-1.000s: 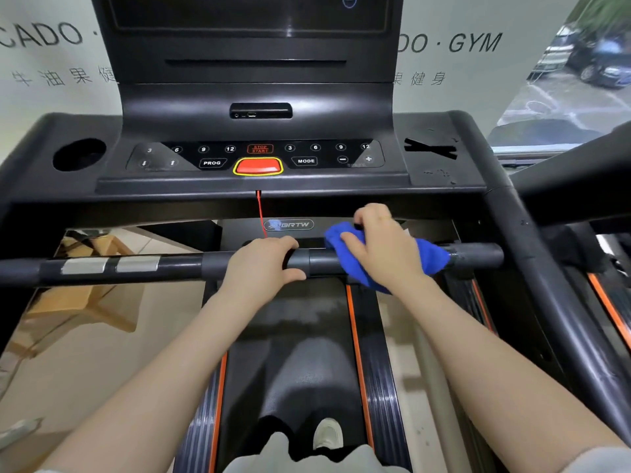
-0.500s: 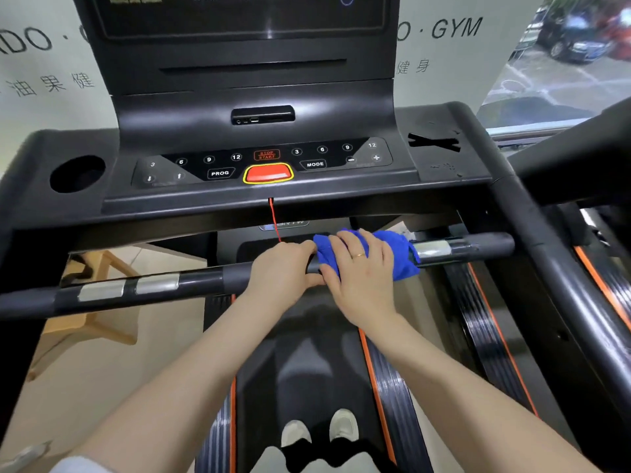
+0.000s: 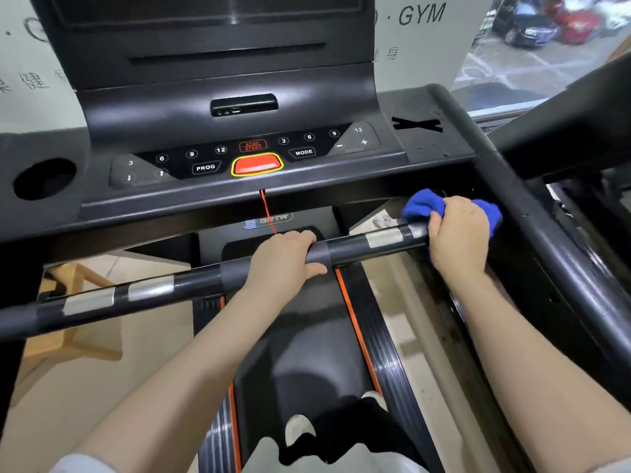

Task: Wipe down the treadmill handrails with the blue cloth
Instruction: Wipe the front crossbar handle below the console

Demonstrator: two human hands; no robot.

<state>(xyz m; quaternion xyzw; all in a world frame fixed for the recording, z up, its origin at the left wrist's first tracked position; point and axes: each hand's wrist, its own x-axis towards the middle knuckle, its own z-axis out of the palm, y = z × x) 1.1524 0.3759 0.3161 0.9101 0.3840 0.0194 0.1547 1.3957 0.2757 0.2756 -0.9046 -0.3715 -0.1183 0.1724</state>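
Note:
A black front handrail [image 3: 191,285] with silver sensor plates crosses the treadmill below the console. My left hand [image 3: 283,261] grips the bar near its middle, with nothing else in it. My right hand [image 3: 457,233] is wrapped around the blue cloth [image 3: 421,204] and presses it onto the bar's right end, close to where it meets the right side handrail [image 3: 560,254]. Blue cloth sticks out on both sides of the hand; the part beneath the palm is hidden.
The console [image 3: 239,158] with a red stop button [image 3: 256,164] and a red safety cord [image 3: 268,213] sits above the bar. A cup holder [image 3: 44,179] is at the left. The belt [image 3: 307,353] and my shoes [image 3: 300,428] are below. Another machine [image 3: 580,131] stands at the right.
My right hand slid the blue cloth rightward along the bar, from beside my left hand to the bar's right end. My left hand kept its grip.

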